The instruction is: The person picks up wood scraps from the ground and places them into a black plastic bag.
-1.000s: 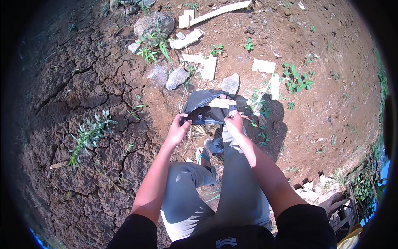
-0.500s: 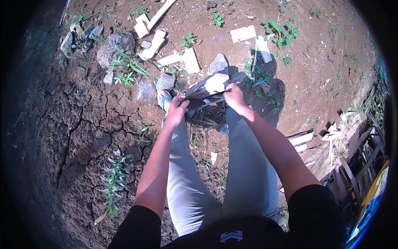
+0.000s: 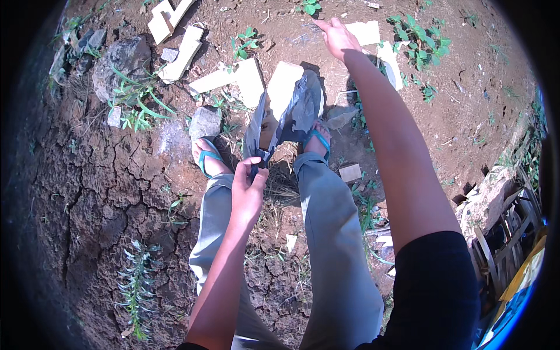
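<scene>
A dark grey plastic bag (image 3: 304, 111) hangs between my feet, its mouth spread. Pale wooden pieces (image 3: 284, 81) show within it. My left hand (image 3: 248, 188) is closed on the near edge of the bag, where the plastic bunches up. Far out to the front right, my right hand (image 3: 340, 41) is stretched over the ground with fingers extended and nothing visible in them. Close beside it lies a flat pale board offcut (image 3: 364, 33), partly behind the hand. Another offcut (image 3: 389, 64) is next to my right forearm.
More wood offcuts (image 3: 251, 81) lie on the soil ahead, and a small one (image 3: 350, 172) is by my right foot (image 3: 318, 139). A grey rock (image 3: 205, 122) sits near my left foot (image 3: 209, 156). Cracked earth (image 3: 99, 204) spreads left; slatted wood (image 3: 513, 227) stands right.
My right hand has let go of the bag and reached forward toward the offcut. My left hand keeps its hold on the bag, lower in view. The whole view has shifted.
</scene>
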`<state>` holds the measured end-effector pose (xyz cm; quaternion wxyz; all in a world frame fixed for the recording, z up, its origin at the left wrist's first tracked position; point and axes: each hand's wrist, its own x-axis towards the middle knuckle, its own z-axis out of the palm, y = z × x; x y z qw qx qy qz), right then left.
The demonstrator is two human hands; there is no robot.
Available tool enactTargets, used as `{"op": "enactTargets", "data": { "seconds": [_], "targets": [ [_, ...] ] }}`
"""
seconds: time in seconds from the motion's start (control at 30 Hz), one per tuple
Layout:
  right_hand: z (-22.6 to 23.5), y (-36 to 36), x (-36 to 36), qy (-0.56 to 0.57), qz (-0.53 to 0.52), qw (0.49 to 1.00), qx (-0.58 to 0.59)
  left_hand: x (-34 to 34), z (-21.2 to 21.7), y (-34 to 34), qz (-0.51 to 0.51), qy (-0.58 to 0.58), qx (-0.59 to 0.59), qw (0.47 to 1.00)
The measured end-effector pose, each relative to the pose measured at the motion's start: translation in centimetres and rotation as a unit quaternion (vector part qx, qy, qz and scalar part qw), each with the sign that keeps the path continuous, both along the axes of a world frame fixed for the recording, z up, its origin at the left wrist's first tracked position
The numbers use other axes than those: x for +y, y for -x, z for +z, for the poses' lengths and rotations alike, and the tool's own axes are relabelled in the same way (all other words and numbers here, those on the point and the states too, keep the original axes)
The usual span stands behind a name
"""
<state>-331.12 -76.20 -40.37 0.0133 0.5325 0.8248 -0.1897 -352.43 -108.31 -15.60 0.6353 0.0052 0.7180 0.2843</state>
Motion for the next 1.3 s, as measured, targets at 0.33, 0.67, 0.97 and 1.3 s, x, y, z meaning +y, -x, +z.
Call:
{"op": "enactTargets", "data": {
  "seconds": [0.33, 0.67, 0.97, 1.3],
  "targets": [
    [-3.2, 2.6, -0.7, 0.223, -0.257, 0.936, 0.093, -3.0, 2.7, -1.9, -0.008, 0.080, -0.023, 0.997],
    [-10.0, -0.4, -0.8, 0.236, -0.194, 0.923, 0.234, -1.8, 1.5, 0.5, -0.012, 0.082, 0.004, 0.997],
    [-3.7, 3.1, -2.7, 0.024, -0.208, 0.969, 0.133, -1.0, 1.5, 1.6, 0.031, 0.055, -0.012, 0.998],
    [-7.0, 5.5, -4.6, -0.155, -0.212, 0.964, -0.035, -2.0, 0.3, 1.6, -0.030, 0.067, -0.057, 0.996]
  ]
}}
